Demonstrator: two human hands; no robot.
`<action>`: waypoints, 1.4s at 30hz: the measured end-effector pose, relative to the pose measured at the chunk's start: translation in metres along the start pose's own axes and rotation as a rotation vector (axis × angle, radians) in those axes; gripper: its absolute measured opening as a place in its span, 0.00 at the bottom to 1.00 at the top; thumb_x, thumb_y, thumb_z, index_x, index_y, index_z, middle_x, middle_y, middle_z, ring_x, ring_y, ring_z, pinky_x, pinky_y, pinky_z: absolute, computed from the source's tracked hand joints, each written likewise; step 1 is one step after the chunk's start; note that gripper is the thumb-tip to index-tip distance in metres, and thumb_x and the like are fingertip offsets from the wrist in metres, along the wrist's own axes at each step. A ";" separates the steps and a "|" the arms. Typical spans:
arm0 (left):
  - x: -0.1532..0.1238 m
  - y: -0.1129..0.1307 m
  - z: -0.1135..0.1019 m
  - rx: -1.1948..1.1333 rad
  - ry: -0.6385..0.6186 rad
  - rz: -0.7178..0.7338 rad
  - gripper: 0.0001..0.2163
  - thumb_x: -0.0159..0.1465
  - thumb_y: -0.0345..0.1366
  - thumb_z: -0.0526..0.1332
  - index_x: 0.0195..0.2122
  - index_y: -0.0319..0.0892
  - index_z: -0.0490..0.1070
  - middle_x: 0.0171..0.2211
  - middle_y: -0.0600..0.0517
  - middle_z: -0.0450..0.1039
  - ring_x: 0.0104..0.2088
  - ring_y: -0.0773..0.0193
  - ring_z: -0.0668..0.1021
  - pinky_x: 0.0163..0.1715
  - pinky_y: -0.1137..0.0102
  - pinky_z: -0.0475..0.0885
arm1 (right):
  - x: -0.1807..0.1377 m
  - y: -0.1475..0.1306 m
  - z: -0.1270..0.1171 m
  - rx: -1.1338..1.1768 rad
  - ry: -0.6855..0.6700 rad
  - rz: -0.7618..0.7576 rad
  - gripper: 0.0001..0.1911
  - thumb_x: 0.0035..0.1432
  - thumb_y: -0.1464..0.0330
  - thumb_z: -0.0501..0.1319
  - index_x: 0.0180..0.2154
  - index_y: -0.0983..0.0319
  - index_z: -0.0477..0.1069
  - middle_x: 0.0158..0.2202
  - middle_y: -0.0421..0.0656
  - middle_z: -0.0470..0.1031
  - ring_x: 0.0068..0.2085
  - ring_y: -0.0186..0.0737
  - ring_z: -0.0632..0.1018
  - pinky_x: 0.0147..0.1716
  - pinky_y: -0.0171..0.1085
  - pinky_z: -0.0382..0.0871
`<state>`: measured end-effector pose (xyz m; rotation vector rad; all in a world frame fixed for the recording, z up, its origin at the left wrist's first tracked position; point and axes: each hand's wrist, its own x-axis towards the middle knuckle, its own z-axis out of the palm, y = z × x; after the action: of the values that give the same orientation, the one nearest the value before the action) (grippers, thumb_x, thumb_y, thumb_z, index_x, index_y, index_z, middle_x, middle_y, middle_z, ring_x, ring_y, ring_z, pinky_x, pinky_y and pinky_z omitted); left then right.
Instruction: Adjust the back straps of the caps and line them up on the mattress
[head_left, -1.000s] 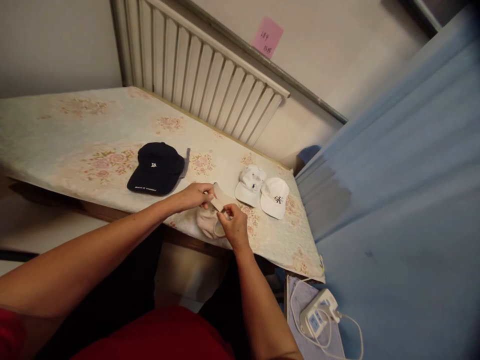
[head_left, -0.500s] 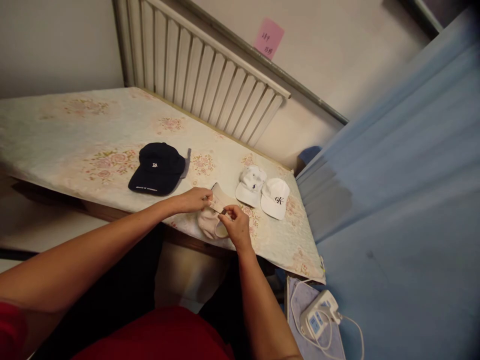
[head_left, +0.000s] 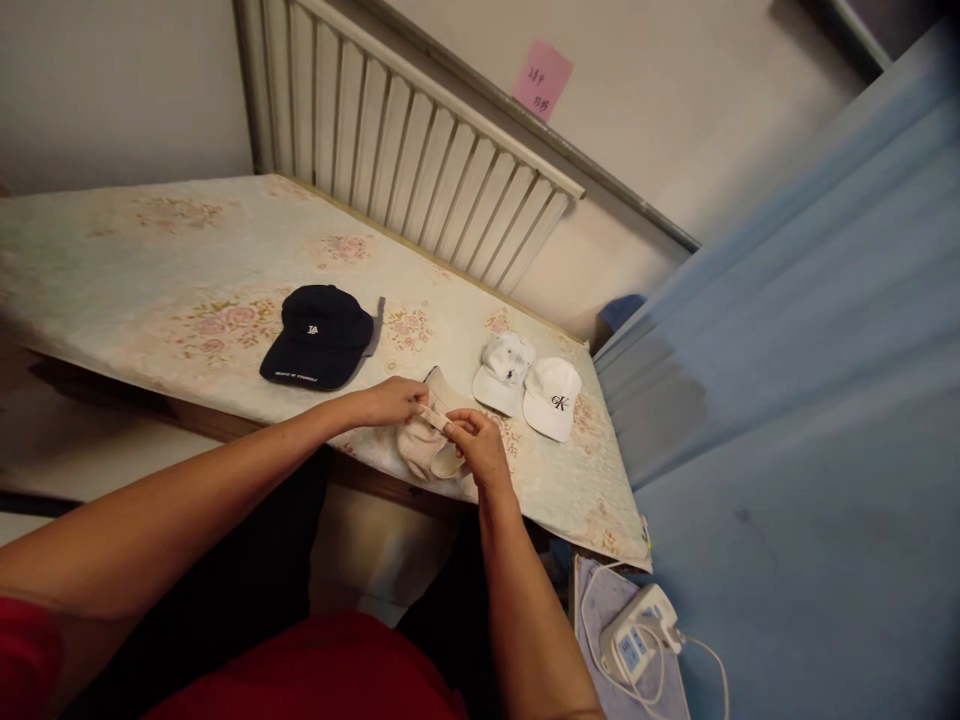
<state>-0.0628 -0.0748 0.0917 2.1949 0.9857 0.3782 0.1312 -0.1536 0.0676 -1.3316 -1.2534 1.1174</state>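
Observation:
A cream baseball cap (head_left: 420,450) lies at the front edge of the cloth-covered surface, its opening turned toward me. My left hand (head_left: 396,402) pinches one end of the cap's light back strap (head_left: 433,417). Opposite it, my right hand (head_left: 481,446) grips the strap's other end between thumb and fingers, hiding that end. To the left rests a navy cap (head_left: 322,335) with small white lettering and a loose grey strap. Right of my hands, a white cap with a small dark emblem (head_left: 504,372) sits beside a white cap with black letters (head_left: 552,398).
A floral cloth (head_left: 285,240) covers the surface. Behind stands a white radiator (head_left: 405,140), with a pink note (head_left: 543,80) above it. A blue curtain (head_left: 795,420) hangs at the right. A white power strip (head_left: 637,635) with cords lies on a low stand.
My right hand has shifted slightly right, and its fingers have closed further over the strap end. The dark piece at its fingertips is now hidden. The other caps stay put.

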 end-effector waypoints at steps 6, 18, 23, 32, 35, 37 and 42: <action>0.001 -0.001 0.003 -0.024 0.012 -0.007 0.05 0.56 0.37 0.53 0.28 0.42 0.64 0.26 0.53 0.67 0.31 0.62 0.70 0.32 0.71 0.60 | -0.001 -0.001 0.002 0.045 0.035 0.026 0.13 0.43 0.65 0.67 0.34 0.62 0.74 0.21 0.35 0.72 0.19 0.28 0.64 0.17 0.30 0.53; 0.002 0.003 0.006 -0.074 0.074 -0.024 0.04 0.53 0.36 0.53 0.26 0.42 0.63 0.25 0.54 0.65 0.30 0.63 0.68 0.30 0.71 0.59 | -0.001 -0.002 0.004 0.077 0.101 0.035 0.14 0.41 0.64 0.66 0.34 0.63 0.74 0.19 0.34 0.70 0.18 0.29 0.63 0.18 0.31 0.51; 0.003 0.004 0.007 -0.085 0.102 -0.032 0.04 0.52 0.36 0.53 0.25 0.42 0.63 0.24 0.55 0.65 0.30 0.63 0.68 0.30 0.71 0.59 | -0.001 -0.001 0.005 0.090 0.116 0.033 0.14 0.42 0.65 0.66 0.34 0.63 0.74 0.18 0.34 0.70 0.18 0.29 0.64 0.18 0.31 0.53; 0.008 0.003 0.015 -0.094 0.161 -0.046 0.07 0.56 0.37 0.52 0.26 0.42 0.65 0.25 0.54 0.68 0.29 0.63 0.70 0.29 0.70 0.60 | 0.001 0.006 0.005 0.114 0.155 0.001 0.13 0.42 0.65 0.66 0.33 0.62 0.74 0.19 0.34 0.70 0.21 0.31 0.68 0.25 0.33 0.63; 0.009 0.003 0.017 -0.102 0.187 -0.053 0.08 0.57 0.38 0.52 0.26 0.42 0.66 0.25 0.53 0.69 0.29 0.63 0.71 0.29 0.70 0.61 | 0.003 0.009 0.005 0.114 0.167 -0.007 0.13 0.43 0.65 0.65 0.34 0.62 0.74 0.19 0.34 0.69 0.21 0.31 0.67 0.24 0.32 0.61; 0.009 0.004 0.020 -0.110 0.208 -0.058 0.08 0.58 0.38 0.52 0.26 0.42 0.65 0.25 0.53 0.70 0.29 0.62 0.71 0.29 0.70 0.62 | 0.004 0.010 0.006 0.111 0.176 -0.012 0.13 0.43 0.65 0.65 0.34 0.62 0.74 0.19 0.33 0.69 0.21 0.30 0.67 0.23 0.32 0.60; 0.000 0.005 0.030 -0.095 0.381 -0.111 0.08 0.61 0.38 0.49 0.32 0.42 0.65 0.31 0.50 0.71 0.34 0.59 0.73 0.36 0.66 0.66 | 0.004 0.004 0.008 0.092 0.161 -0.003 0.13 0.44 0.64 0.64 0.34 0.62 0.73 0.19 0.33 0.68 0.19 0.30 0.64 0.20 0.31 0.57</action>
<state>-0.0452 -0.0913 0.0736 2.0116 1.2567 0.7951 0.1235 -0.1492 0.0622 -1.3224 -1.0737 1.0322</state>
